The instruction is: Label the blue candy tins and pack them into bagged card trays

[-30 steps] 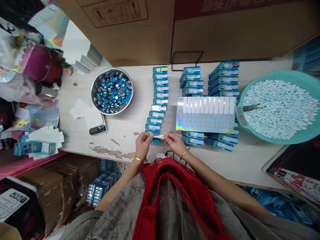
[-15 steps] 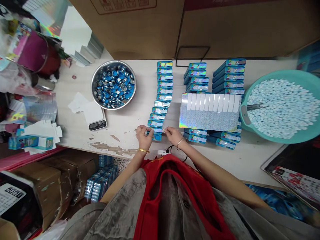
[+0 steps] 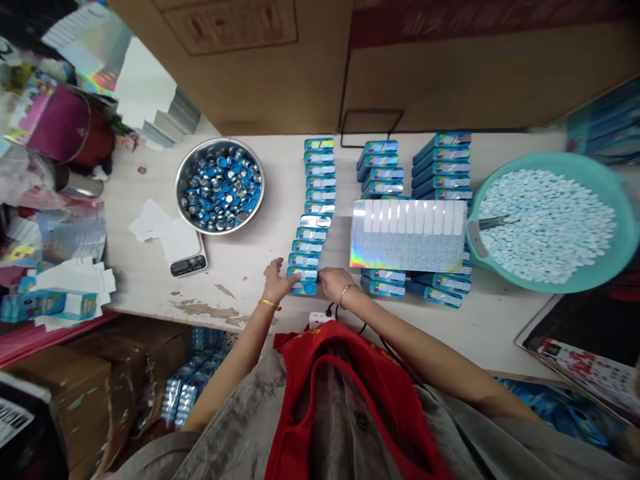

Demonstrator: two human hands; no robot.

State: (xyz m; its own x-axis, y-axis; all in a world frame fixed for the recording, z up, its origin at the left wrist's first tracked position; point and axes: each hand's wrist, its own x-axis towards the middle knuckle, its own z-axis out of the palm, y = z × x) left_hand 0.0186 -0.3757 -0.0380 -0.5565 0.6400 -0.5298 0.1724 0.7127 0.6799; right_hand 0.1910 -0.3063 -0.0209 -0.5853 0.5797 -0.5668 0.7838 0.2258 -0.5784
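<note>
Boxes [image 3: 311, 235]: close-set in a slanting column, the near end between two hands.
Column risk: an uneven push from either side could knock the near boxes askew and, so tightly ranked, nudge their neighbors.
Sheet [image 3: 407, 253]: lying across further boxes [image 3: 383, 289] to the right; seemingly loose, it could slide if brushed.
Left hand [image 3: 277, 285]: fingers spread, thumb reaching in at the near boxes' left end.
Right hand [image 3: 334, 285]: bent narrow beside the opposite end, fingertips hidden; whether it grips anything, cannot tell.
</note>
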